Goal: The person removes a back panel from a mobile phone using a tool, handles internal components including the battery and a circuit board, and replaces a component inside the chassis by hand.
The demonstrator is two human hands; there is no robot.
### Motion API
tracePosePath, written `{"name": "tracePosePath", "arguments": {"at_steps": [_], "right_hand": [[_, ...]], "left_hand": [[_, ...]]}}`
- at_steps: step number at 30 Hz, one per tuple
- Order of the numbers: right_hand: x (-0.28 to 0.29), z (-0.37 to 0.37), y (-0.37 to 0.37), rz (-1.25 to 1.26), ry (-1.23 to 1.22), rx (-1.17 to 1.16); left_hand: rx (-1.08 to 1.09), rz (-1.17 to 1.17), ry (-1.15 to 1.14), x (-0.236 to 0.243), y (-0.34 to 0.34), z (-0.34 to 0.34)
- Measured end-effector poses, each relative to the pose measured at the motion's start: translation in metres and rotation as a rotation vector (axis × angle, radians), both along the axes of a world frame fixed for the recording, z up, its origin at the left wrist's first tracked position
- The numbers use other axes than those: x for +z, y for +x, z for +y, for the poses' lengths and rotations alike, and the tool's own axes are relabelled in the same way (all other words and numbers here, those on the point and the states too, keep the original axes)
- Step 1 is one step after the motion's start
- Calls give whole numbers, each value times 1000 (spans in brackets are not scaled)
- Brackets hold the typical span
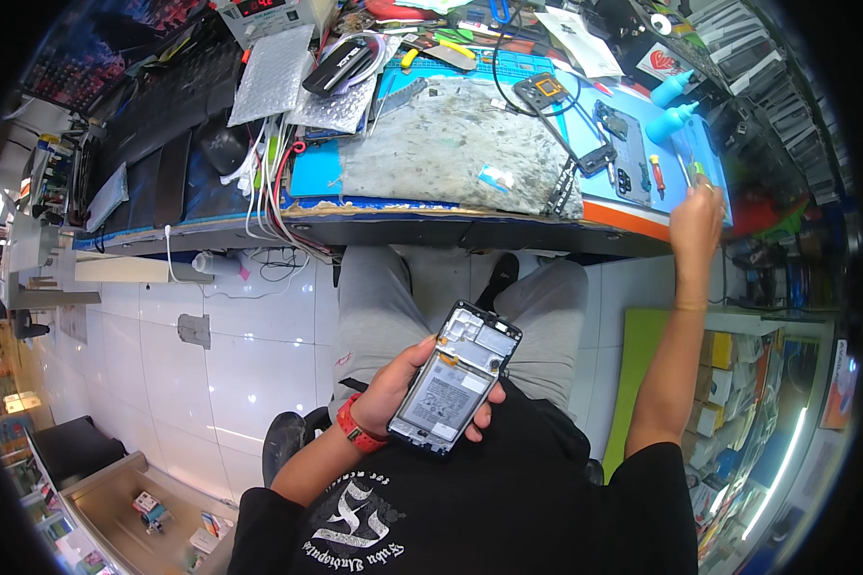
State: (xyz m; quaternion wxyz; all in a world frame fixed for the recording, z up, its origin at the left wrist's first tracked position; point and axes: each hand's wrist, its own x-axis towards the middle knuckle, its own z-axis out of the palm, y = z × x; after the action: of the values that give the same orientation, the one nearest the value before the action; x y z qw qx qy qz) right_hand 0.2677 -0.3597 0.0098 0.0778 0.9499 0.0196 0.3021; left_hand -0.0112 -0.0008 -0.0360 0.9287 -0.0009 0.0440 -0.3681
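Note:
My left hand (393,388) holds an opened smartphone (458,376) over my lap, its back cover off so the battery and inner frame show. A red band sits on that wrist. My right hand (695,216) reaches out to the right edge of the workbench (451,230) and closes on a small tool with a green tip (697,171). Just beyond that hand stand two blue squeeze bottles (673,117). A dark phone part with camera holes (623,153) and a red-handled screwdriver (656,174) lie on the blue mat left of it.
A worn grey work mat (451,144) covers the bench middle. Bubble-wrap pouches (273,77), a tangle of cables (268,182), a computer mouse (222,146) and a keyboard (163,96) sit to the left. Shelves with small boxes (719,383) stand at right. White floor tiles (240,355) lie below.

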Motion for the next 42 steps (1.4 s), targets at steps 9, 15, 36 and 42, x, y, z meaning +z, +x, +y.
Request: {"name": "tracePosePath", "arguments": {"at_steps": [9, 15, 36, 42], "right_hand": [[44, 117, -152, 555, 762, 889], [26, 140, -186, 486, 530, 1114], [22, 140, -192, 334, 348, 1107], [23, 139, -193, 349, 348, 1099]], "left_hand": [[-12, -64, 171, 0, 1, -1], [-45, -65, 216, 7, 2, -2], [-55, -66, 247, 8, 3, -3], [-56, -80, 249, 7, 2, -3]]}}
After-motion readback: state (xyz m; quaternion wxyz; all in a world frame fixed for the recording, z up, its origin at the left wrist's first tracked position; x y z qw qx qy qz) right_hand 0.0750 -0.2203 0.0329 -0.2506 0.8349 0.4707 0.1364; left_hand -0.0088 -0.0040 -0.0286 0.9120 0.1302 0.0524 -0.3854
